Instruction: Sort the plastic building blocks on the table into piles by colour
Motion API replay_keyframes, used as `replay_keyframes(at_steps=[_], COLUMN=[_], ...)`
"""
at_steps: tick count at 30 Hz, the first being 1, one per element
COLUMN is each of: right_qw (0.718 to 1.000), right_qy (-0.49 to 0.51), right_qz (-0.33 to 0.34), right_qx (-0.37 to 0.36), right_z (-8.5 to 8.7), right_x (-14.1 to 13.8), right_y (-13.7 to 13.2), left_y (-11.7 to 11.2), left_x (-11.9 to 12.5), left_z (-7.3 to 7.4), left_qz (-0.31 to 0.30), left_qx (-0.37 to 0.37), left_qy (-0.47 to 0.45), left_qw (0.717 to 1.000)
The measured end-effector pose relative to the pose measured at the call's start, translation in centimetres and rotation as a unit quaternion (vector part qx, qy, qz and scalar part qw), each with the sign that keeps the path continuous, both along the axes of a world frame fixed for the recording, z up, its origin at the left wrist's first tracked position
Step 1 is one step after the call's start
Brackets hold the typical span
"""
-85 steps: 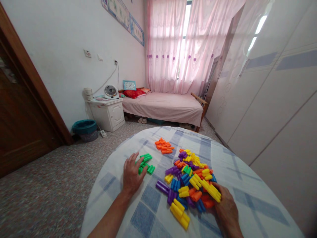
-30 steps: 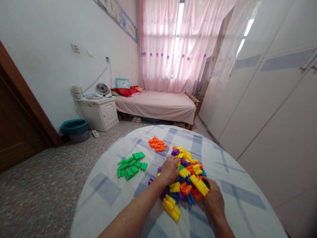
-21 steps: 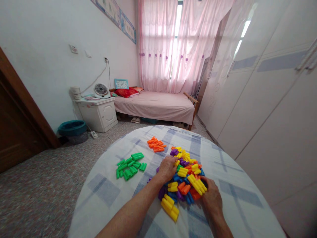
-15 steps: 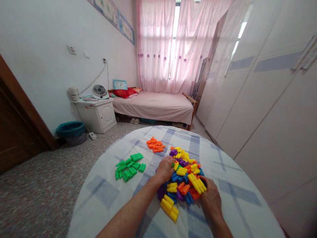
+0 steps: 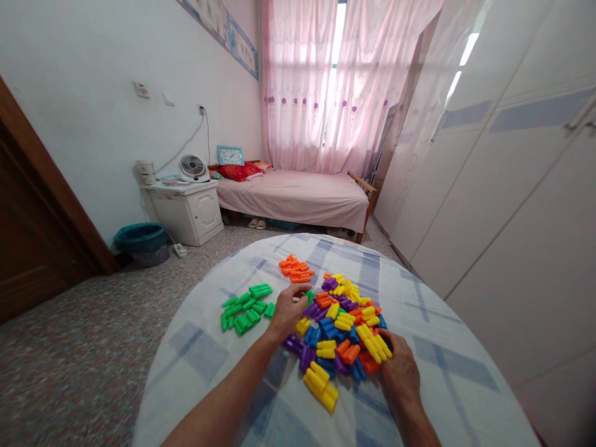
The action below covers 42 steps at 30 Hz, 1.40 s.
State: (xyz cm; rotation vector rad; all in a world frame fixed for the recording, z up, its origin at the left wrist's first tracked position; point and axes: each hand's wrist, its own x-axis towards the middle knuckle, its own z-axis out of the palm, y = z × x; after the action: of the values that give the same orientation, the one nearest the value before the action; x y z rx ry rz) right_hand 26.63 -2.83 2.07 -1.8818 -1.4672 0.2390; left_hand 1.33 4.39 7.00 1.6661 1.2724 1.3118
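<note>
A mixed pile of plastic building blocks shaped like joined tubes lies in front of me. My left hand (image 5: 289, 311) is over the pile's left side, with its fingertips pinched on a green block (image 5: 310, 298). At the right edge my right hand (image 5: 400, 365) rests curved against the pile, its fingers partly hidden behind a yellow block (image 5: 374, 343). Blue blocks (image 5: 328, 329), purple blocks (image 5: 294, 343) and orange blocks (image 5: 348, 352) lie between the hands. Nearest to me is another yellow block (image 5: 321, 386).
Left of the pile lies a group of green blocks (image 5: 244, 310); farther back is a group of orange blocks (image 5: 295, 269). The round table has a checked cloth (image 5: 195, 354). Beyond stand a bed (image 5: 298, 195), a white cabinet (image 5: 186, 214) and a wardrobe (image 5: 503, 205) at right.
My left hand has moved left, out of the middle of the pile, with the green block at its fingertips. My right hand stays by the right edge. The view has shifted slightly.
</note>
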Motion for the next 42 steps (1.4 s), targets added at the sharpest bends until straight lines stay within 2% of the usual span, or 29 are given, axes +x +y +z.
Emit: replay_keyframes(at_steps=[2, 5, 9, 13, 15, 17, 20, 23, 26, 29, 34, 38, 42], right_qw=[1.0, 1.0, 1.0, 1.0, 1.0, 1.0, 1.0, 1.0, 1.0, 1.0, 1.0, 1.0, 1.0], right_qy=[0.004, 0.009, 0.013, 0.008, 0.008, 0.006, 0.001, 0.001, -0.003, -0.009, -0.009, 0.004, 0.004], right_qz=[-0.003, -0.003, -0.01, -0.007, -0.01, -0.01, -0.006, -0.007, -0.009, 0.002, 0.0, -0.014, -0.014], right_qx=[0.0, -0.005, -0.019, -0.024, -0.028, -0.029, -0.021, -0.018, -0.016, -0.009, -0.005, -0.001, -0.001], right_z=[-0.1, -0.3, -0.3, -0.2, -0.1, -0.1, -0.1, -0.2, -0.2, -0.3, -0.7, -0.9, -0.8], right_x=[0.0, 0.1, 0.0, -0.1, -0.1, -0.2, -0.2, -0.1, 0.0, 0.1, 0.3, 0.3, 0.1], right_y=[0.0, 0.1, 0.2, 0.1, 0.1, 0.1, 0.0, 0.0, 0.0, 0.2, 0.3, 0.3, 0.2], left_y=[-0.5, -1.1, -1.0, -0.9, -1.0, -1.2, -1.4, -1.1, 0.1, 1.5, 2.4, 2.4, 2.7], left_x=[-2.2, -5.9, -10.1, -11.6, -10.9, -9.2, -5.2, -0.6, 3.2, 5.3, 6.2, 6.4, 7.0], left_z=[0.2, 0.0, -0.8, -1.5, -1.5, -1.2, -0.6, -0.3, -0.4, -1.0, -1.4, -1.0, -0.5], left_qz=[0.046, 0.1, 0.143, 0.158, 0.159, 0.141, 0.054, -0.054, -0.116, -0.152, -0.14, -0.119, -0.129], left_qx=[0.075, 0.157, 0.156, 0.135, 0.14, 0.147, 0.142, 0.137, 0.148, 0.142, 0.106, 0.085, 0.06], left_qy=[0.084, 0.228, 0.357, 0.409, 0.4, 0.36, 0.278, 0.224, 0.227, 0.295, 0.383, 0.434, 0.463], left_qw=[0.993, 0.956, 0.91, 0.888, 0.892, 0.911, 0.948, 0.963, 0.955, 0.932, 0.907, 0.889, 0.875])
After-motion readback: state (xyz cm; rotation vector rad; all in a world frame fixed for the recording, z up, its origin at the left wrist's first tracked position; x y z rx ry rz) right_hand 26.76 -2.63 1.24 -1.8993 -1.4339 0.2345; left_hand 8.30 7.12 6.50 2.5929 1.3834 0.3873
